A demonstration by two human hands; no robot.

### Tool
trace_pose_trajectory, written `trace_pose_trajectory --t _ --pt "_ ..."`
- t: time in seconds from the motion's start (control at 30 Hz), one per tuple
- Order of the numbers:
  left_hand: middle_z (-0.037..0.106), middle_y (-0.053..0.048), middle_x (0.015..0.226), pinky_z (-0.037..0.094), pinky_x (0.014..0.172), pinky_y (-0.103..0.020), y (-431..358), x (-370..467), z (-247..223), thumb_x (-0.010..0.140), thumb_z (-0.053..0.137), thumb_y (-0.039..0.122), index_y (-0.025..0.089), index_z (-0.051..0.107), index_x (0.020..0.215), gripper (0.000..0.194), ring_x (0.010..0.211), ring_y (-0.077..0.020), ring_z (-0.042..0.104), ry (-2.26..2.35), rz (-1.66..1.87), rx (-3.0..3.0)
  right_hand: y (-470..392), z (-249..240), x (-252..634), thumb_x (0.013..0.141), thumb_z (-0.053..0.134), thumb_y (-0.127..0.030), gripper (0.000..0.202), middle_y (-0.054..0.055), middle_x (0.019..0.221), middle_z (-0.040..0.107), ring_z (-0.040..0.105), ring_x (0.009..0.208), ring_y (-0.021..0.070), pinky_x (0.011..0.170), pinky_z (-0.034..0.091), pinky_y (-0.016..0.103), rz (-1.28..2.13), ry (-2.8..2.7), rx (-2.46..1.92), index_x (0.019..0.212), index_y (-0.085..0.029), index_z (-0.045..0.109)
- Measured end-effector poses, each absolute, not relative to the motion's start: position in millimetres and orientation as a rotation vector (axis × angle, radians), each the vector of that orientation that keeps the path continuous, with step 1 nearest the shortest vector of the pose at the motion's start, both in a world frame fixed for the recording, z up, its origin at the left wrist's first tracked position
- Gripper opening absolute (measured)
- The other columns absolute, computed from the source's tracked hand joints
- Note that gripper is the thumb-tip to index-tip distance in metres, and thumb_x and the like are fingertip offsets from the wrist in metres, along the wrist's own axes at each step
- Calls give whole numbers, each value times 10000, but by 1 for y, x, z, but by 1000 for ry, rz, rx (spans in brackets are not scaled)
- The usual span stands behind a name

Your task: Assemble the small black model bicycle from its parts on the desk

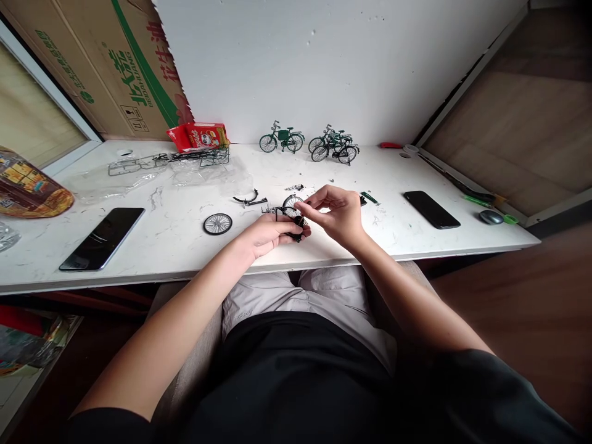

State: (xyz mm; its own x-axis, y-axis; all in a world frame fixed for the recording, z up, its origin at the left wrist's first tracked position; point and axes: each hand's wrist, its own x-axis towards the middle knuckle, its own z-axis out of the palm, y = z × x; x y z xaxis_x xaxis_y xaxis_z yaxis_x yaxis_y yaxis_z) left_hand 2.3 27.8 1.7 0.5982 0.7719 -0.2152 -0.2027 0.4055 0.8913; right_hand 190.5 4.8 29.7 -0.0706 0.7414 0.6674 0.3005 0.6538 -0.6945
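Note:
Near the table's front edge, my left hand (272, 234) grips a partly built black miniature bicycle (280, 211), fingers wrapped round its lower part. One spoked wheel stands up at its far side. My right hand (335, 213) is just to the right, thumb and forefinger pinched together beside that wheel; what lies between the fingertips is too small to make out. A loose black wheel (217, 224) lies flat left of my left hand. Behind it are a curved black part (246, 196) and a straight dark piece. Small dark bits (295, 187) lie beyond the bicycle.
Several finished miniature bicycles (282, 137) stand at the back. Phones lie left (102, 238) and right (431, 209). Black part frames (139, 164), clear plastic and a red packet (198, 136) are at back left. A green piece (369, 197) lies beyond my right hand.

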Motion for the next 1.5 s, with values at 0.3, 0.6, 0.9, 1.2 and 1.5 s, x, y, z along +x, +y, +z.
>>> trace_pose_trajectory --t 0.3,0.6,0.9,1.2,1.5 --pt "823 -132 957 567 990 -400 28 1 0 707 911 175 105 819 914 238 955 -218 764 662 682 997 5 29 195 953 812 -379 161 30 947 845 792 809 191 777 691 355 232 -1830 -846 1044 -253 856" --pt "813 -132 934 560 1008 -415 27 2 3 691 900 139 96 806 856 195 945 -216 749 711 673 990 1 39 195 955 802 -344 168 50 1081 864 843 964 235 880 720 368 449 -1852 -849 1062 -245 886" --pt "818 -123 951 566 1003 -403 27 2 -1 693 893 154 115 811 876 205 934 -204 751 705 683 1009 3 36 196 824 911 -486 328 71 871 837 795 746 191 678 700 322 582 -1682 -942 818 -179 793" --pt "812 -98 904 565 974 -386 26 2 0 675 904 165 124 817 870 218 949 -214 753 696 718 1002 -1 30 194 876 884 -422 252 34 806 792 750 683 169 631 661 307 426 -1728 -844 868 -198 768" --pt "809 -96 891 579 995 -413 22 7 1 668 917 173 115 791 891 262 926 -217 762 723 854 950 -2 42 204 1055 672 -361 222 55 1006 835 786 876 206 811 641 359 148 -2075 -817 1157 -264 845"
